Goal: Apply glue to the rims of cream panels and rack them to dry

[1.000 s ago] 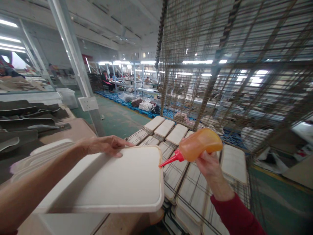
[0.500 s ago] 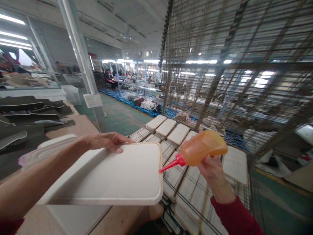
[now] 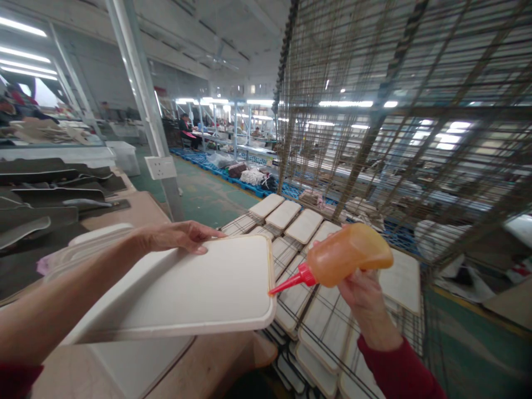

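Observation:
My left hand (image 3: 183, 237) grips the far edge of a white rounded panel (image 3: 216, 285), thumb on top and fingers partly hidden beneath. In my right hand (image 3: 363, 291) is a squeeze bottle (image 3: 347, 255) of amber glue, tilted with its red nozzle (image 3: 288, 281) pointing down to the left. The nozzle's tip touches the panel's right rim, near the front corner. A yellowish line of glue runs along that right rim, from the far corner to the tip. Below the panel, another white board (image 3: 137, 363) lies on the tan worktable (image 3: 203, 360).
On the right, a wire rack (image 3: 310, 302) carries several similar panels, with raised wire shelves (image 3: 394, 100) above. Stacked pieces (image 3: 100, 249) sit at the left behind my forearm. Dark grey sheets (image 3: 45, 194) lie further left. A metal post (image 3: 143, 100) with a socket box (image 3: 160, 167) stands ahead.
The nozzle tip has moved slightly nearer the front corner along the right rim, and the glue line is longer. The panel's near edge has risen a little. Both hands keep their hold.

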{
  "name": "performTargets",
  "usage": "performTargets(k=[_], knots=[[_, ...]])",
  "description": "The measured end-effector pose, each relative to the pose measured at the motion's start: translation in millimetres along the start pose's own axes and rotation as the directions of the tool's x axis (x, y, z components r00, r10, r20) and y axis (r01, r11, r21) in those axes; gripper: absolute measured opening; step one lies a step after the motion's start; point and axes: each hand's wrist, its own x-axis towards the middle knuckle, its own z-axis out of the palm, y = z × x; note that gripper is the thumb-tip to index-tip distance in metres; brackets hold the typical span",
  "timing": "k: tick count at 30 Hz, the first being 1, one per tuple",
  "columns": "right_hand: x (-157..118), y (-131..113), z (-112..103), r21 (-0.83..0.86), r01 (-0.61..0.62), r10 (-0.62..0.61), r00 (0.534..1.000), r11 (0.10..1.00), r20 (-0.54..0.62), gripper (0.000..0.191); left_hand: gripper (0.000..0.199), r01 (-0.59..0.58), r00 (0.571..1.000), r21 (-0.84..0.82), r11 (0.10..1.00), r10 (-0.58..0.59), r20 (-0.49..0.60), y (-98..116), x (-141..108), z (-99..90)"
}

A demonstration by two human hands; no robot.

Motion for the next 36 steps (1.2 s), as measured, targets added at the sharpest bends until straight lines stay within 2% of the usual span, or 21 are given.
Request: performTargets(k=[7,12,21,28,33,36], knots=[[-5,3,-1,-0.012,0.021,-0.021,0.999,1.0,-0.037,0.062,0.064,0.027,0.996,-0.116,0.993,-0.037,-0.083,-1,-6,5.9],[-9,6,-5,-0.013,0.031,-0.032,0.998,0.999,-0.059,0.058,0.065,0.003,0.988,-0.172,0.985,-0.03,-0.151,-4,-10,10.3],[-22,18,-14,-0.082,0.116,-0.128,0.978,0.99,-0.165,0.047,0.065,-0.086,0.99,-0.159,0.983,0.067,-0.121,-24,-10,0.2],[-30,28,-21,-0.247,0.195,-0.264,0.921,0.949,-0.286,0.045,0.062,-0.118,0.985,-0.196,0.974,0.09,-0.146,-41,-9,-7.8],[-30,31,-7,-0.201,0.263,-0.321,0.877,0.944,-0.357,0.049,0.062,-0.163,0.978,-0.215,0.963,0.13,-0.161,-49,-7,-6.0],[-31,31,1,-0.207,0.294,-0.354,0.856,0.933,-0.378,0.046,0.062,-0.196,0.969,-0.223,0.955,0.154,-0.193,-55,-6,-2.5]])
